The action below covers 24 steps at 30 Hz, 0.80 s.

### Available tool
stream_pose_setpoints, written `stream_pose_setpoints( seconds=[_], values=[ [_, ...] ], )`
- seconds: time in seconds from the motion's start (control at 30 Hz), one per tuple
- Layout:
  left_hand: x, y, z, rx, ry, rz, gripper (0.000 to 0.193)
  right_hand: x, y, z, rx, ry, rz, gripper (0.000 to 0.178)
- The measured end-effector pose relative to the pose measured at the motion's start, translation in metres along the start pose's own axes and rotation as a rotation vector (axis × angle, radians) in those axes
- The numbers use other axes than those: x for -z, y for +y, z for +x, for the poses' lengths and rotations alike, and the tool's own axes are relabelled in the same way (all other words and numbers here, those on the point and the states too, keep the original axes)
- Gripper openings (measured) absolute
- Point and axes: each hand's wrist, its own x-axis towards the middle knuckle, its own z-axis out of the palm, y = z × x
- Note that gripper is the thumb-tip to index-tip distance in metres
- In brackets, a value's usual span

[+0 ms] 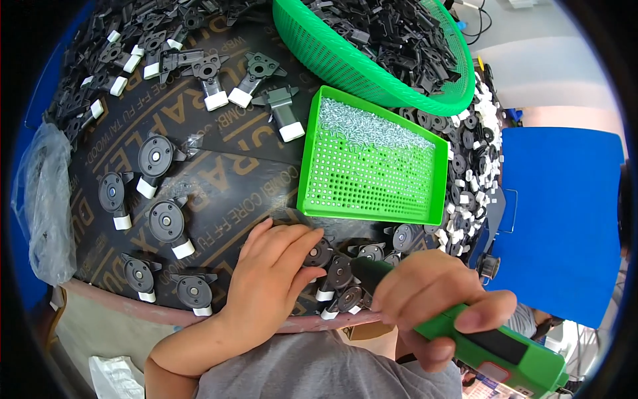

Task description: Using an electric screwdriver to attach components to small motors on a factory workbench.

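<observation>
My left hand (271, 269) rests low over the table, with a black round part (320, 253) between its thumb and index finger. The other fingers lie stretched out beside it. In my right hand (435, 296) is a green electric screwdriver (508, 352), its dark nose angled left toward that part; the tip's exact contact is hard to make out. Close by sit several similar black disc assemblies, including one (341, 271) near the table's front edge. A green perforated tray (372, 196) of small silvery screws (369, 126) stands just beyond my hands.
Finished-looking disc assemblies with white ends (166, 223) lie at left. Black brackets (207, 70) spread across the back left. A green basket (372, 73) heaped with black parts stands behind the tray. Loose black discs and white pieces (475, 179) crowd the right, near a blue panel (565, 219).
</observation>
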Motion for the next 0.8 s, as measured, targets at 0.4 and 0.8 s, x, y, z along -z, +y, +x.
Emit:
stream_pose_setpoints(
  seconds=[0.4, 0.8],
  values=[
    [-0.006, -0.002, -0.002, -0.16, 0.187, 0.016, 0.037, 0.004, -0.014, 0.002, 0.019, -0.027, 0.102, 0.039],
    [-0.004, 0.003, -0.002, -0.203, 0.291, 0.022, 0.028, 0.003, -0.024, 0.002, 0.042, -0.005, 0.124, 0.041]
  ],
)
